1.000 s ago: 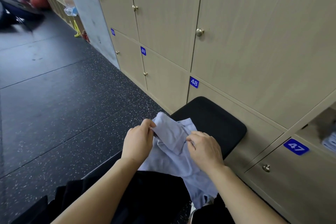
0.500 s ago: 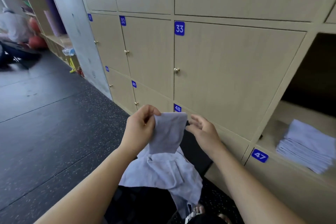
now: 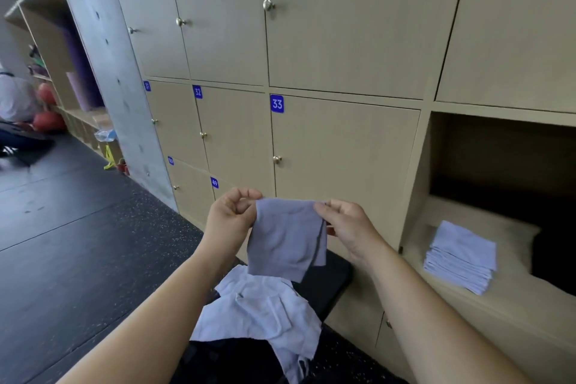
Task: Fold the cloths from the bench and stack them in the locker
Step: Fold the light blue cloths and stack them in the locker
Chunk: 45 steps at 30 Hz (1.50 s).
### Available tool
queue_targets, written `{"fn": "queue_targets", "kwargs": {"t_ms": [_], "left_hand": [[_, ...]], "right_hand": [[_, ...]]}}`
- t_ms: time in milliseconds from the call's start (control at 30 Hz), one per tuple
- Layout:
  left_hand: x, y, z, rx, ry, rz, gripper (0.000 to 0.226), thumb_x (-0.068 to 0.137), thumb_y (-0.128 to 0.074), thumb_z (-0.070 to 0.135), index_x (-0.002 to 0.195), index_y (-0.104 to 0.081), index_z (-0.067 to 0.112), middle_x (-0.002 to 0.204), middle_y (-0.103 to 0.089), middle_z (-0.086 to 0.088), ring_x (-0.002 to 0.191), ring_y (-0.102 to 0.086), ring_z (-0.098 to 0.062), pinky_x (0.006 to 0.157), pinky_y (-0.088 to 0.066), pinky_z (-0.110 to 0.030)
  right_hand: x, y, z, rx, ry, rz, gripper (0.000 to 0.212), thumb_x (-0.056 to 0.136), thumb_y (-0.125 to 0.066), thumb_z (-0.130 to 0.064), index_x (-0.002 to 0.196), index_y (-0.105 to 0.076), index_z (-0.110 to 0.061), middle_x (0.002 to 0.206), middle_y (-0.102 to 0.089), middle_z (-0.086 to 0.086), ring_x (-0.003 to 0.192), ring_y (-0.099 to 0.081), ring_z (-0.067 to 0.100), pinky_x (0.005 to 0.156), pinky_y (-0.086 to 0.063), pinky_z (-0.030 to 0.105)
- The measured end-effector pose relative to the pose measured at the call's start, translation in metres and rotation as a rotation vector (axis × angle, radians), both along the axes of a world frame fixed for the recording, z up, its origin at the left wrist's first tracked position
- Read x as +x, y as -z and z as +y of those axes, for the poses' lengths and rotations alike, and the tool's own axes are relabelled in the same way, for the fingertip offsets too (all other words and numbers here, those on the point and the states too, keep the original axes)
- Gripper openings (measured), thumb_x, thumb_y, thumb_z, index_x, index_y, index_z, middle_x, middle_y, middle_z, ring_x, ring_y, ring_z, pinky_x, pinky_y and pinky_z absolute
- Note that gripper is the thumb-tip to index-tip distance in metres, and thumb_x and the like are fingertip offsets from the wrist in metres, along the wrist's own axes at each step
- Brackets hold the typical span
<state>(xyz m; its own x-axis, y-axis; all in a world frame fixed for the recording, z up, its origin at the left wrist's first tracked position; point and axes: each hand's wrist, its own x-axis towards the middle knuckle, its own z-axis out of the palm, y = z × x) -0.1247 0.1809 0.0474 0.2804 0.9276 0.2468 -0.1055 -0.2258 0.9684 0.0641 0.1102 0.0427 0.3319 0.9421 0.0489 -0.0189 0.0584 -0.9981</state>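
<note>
**Holding a limp cloth taut by its top corners**

Judging by how it hangs, the grey-blue cloth (image 3: 286, 238) is thin, light and quite soft. It droops in loose waves below its top edge, and its right side has doubled back on itself. It should not slip or break, but it will sag and crease wherever it is unsupported. The corners look like the best places to grip, with the edge between them kept taut so that each fold falls square.

The left hand (image 3: 232, 218), at 9 o'clock from the cloth, pinches the top left corner between thumb and forefinger. Its other fingers are curled in towards the palm.

The cloth itself hangs in the air between the two hands, above the bench (image 3: 338, 273). A rumpled pile of unfolded cloths (image 3: 261, 312) lies on the bench at 6 o'clock from it, clear of its lower edge.

The right hand (image 3: 349, 227), at 3 o'clock from the cloth, pinches the top right corner with thumb and fingertips, its fingers bent narrowly round the edge.

Further out at 3 o'clock, the open locker (image 3: 452, 212) holds a neat stack of folded cloths (image 3: 461, 256), well apart from both hands. I judge that this cloth belongs on top of it once folded.
</note>
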Motion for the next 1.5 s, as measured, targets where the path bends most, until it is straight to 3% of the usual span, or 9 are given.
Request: {"fn": "queue_targets", "kwargs": {"t_ms": [133, 367, 600, 700, 1000, 1200, 1300, 1367, 1500], "left_hand": [[-0.001, -0.010, -0.003, -0.029, -0.079, 0.029, 0.016, 0.082, -0.075, 0.007, 0.082, -0.059, 0.009, 0.061, -0.056, -0.002, 0.063, -0.050, -0.019, 0.072, -0.050, -0.034], [0.008, -0.027, -0.026, -0.345, 0.050, 0.013, 0.024, 0.094, -0.058, 0.026, 0.079, -0.068, 0.011, 0.067, -0.062, -0.002, 0.065, -0.058, -0.015, 0.070, -0.047, -0.028], [0.013, -0.026, -0.032, -0.076, 0.124, 0.015, 0.024, 0.098, -0.057, 0.028, 0.089, -0.074, 0.013, 0.090, -0.074, 0.003, 0.083, -0.064, -0.007, 0.090, -0.041, -0.027], [0.021, -0.032, -0.034, -0.108, 0.178, -0.125, 0.024, 0.097, -0.058, 0.023, 0.090, -0.074, 0.007, 0.090, -0.072, -0.010, 0.082, -0.066, -0.018, 0.078, -0.049, -0.028], [0.037, -0.056, -0.041, -0.072, 0.174, -0.215, 0.019, 0.095, -0.056, 0.003, 0.083, -0.069, 0.001, 0.066, -0.070, -0.001, 0.063, -0.066, -0.011, 0.066, -0.053, -0.025], [0.040, -0.056, -0.041, -0.108, 0.216, -0.193, 0.054, 0.098, -0.051, 0.003, 0.048, -0.066, 0.016, 0.048, -0.053, 0.005, 0.047, -0.049, -0.009, 0.048, -0.043, -0.018], [0.040, -0.054, -0.040, -0.137, 0.208, -0.192, 0.016, 0.094, -0.060, 0.010, 0.084, -0.072, 0.011, 0.062, -0.062, 0.001, 0.057, -0.053, -0.014, 0.053, -0.046, -0.021], [0.040, -0.049, -0.040, -0.203, 0.233, -0.149, 0.039, 0.086, -0.072, 0.030, 0.116, -0.061, 0.008, 0.085, -0.067, -0.002, 0.070, -0.059, -0.019, 0.057, -0.050, -0.027], [0.050, -0.035, -0.057, -0.257, 0.220, 0.107, 0.050, 0.082, -0.066, 0.057, 0.092, -0.062, 0.008, 0.075, -0.068, -0.002, 0.062, -0.063, -0.015, 0.060, -0.049, -0.026]], "right_hand": [[0.002, -0.019, -0.012, 0.074, 0.063, 0.020, 0.020, 0.095, -0.057, -0.012, 0.081, -0.068, -0.003, 0.069, -0.069, -0.001, 0.060, -0.061, 0.006, 0.058, -0.048, 0.017], [0.004, -0.035, -0.031, 0.112, 0.044, 0.064, 0.022, 0.096, -0.058, -0.014, 0.096, -0.067, 0.006, 0.075, -0.067, 0.006, 0.059, -0.062, 0.008, 0.053, -0.048, 0.014], [0.008, -0.037, -0.039, 0.104, 0.059, -0.017, 0.022, 0.097, -0.056, -0.018, 0.085, -0.068, -0.005, 0.076, -0.068, 0.001, 0.066, -0.061, 0.007, 0.062, -0.049, 0.015], [0.010, -0.036, -0.042, 0.095, 0.062, -0.054, 0.030, 0.096, -0.056, -0.026, 0.096, -0.069, 0.001, 0.084, -0.067, 0.001, 0.076, -0.059, 0.009, 0.074, -0.047, 0.023], [0.011, -0.049, -0.049, 0.226, 0.166, -0.102, 0.030, 0.094, -0.062, -0.020, 0.096, -0.062, 0.010, 0.081, -0.063, 0.009, 0.074, -0.057, 0.017, 0.065, -0.047, 0.028], [0.010, -0.054, -0.047, 0.216, 0.176, -0.072, 0.037, 0.092, -0.063, -0.032, 0.100, -0.063, 0.004, 0.091, -0.066, 0.020, 0.079, -0.058, 0.017, 0.072, -0.047, 0.034], [0.010, -0.051, -0.044, 0.239, 0.202, -0.058, 0.033, 0.093, -0.062, -0.029, 0.099, -0.063, 0.003, 0.096, -0.065, 0.027, 0.080, -0.057, 0.020, 0.073, -0.046, 0.037], [0.008, -0.051, -0.043, 0.268, 0.234, -0.043, 0.030, 0.093, -0.062, -0.027, 0.095, -0.062, 0.003, 0.084, -0.064, 0.016, 0.076, -0.057, 0.021, 0.070, -0.045, 0.036], [0.006, -0.049, -0.042, 0.327, 0.329, -0.089, 0.038, 0.090, -0.059, -0.033, 0.091, -0.057, 0.005, 0.076, -0.056, 0.020, 0.070, -0.052, 0.021, 0.064, -0.043, 0.036]]}}
